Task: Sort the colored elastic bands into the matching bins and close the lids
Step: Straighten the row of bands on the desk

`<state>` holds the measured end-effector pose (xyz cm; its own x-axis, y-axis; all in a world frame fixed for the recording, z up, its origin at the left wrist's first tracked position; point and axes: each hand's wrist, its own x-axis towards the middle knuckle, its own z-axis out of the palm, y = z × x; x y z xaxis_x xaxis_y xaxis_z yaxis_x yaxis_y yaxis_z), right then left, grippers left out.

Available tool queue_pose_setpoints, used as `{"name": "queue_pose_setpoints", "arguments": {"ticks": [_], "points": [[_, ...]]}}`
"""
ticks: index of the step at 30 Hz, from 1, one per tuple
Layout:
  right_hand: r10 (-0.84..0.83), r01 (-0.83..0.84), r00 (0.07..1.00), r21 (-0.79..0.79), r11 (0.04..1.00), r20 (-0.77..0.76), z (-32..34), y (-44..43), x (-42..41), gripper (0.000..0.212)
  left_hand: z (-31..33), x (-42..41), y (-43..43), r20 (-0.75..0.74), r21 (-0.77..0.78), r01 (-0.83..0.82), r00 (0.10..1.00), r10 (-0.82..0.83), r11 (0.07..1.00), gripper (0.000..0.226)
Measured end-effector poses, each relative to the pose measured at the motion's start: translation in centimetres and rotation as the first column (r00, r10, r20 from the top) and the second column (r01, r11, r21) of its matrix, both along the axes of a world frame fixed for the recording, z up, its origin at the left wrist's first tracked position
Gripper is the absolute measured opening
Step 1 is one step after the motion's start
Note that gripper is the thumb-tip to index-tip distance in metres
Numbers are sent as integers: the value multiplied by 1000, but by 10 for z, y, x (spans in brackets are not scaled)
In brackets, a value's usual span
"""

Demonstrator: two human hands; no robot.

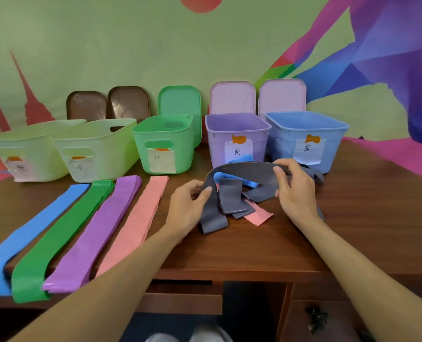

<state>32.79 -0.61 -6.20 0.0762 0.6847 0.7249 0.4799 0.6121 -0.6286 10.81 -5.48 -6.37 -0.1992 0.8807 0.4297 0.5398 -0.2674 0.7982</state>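
Observation:
A grey elastic band (242, 169) arches above a tangled pile of grey bands (230, 198) with a blue band (244, 180) and a pink band (260, 215) mixed in. My left hand (189, 206) pinches the grey band's left end. My right hand (296, 186) grips its right end. Flat stacks lie on the left of the table: blue (29, 233), green (61, 230), purple (101, 225), pink (135, 218). Open bins stand behind: two pale yellow-green (32, 149) (98, 146), green (163, 134), purple (237, 129), blue (308, 134).
Lids lean on the wall behind the bins: two brown (86, 104) (128, 102), one green (180, 99), two pink (232, 97) (281, 95). The wooden table's (229, 248) front edge runs below my forearms, with a drawer underneath.

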Motion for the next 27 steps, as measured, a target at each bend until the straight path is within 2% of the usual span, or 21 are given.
{"name": "queue_pose_setpoints", "arguments": {"ticks": [5, 7, 9, 12, 15, 20, 23, 27], "points": [[-25, 24, 999, -34, 999, -32, 2, -3, 0, 24, 11, -7, -2, 69, 21, -7, 998, 5, 1000, 11], [-39, 34, 994, -53, 998, -106, 8, -1, 0, 27, 17, -10, -3, 40, -24, 28, 999, -27, 999, 12], [-45, 32, 985, -81, 996, -167, 16, 1, 0, 19, 24, -13, -9, 2, -108, 71, 997, -72, 992, 7], [-65, 40, 978, -127, 991, -198, 30, 4, -4, 12, 34, -17, -20, -134, -225, 97, 983, -130, 970, 9], [-67, 43, 985, -153, 987, -158, 43, 8, -11, 13, 44, -20, -37, -90, -330, 145, 979, -184, 933, 17], [-32, 19, 998, -213, 977, -60, 57, 13, -25, 14, 51, -28, -68, -9, -570, 241, 954, -299, 785, 19], [2, 6, 999, -206, 978, 40, 65, 12, -36, 14, 51, -35, -83, 51, -622, 291, 942, -333, 727, 17], [14, 15, 982, -150, 989, 188, 75, 10, -58, 17, 49, -45, -99, 153, -623, 354, 930, -335, 698, 19]]}}
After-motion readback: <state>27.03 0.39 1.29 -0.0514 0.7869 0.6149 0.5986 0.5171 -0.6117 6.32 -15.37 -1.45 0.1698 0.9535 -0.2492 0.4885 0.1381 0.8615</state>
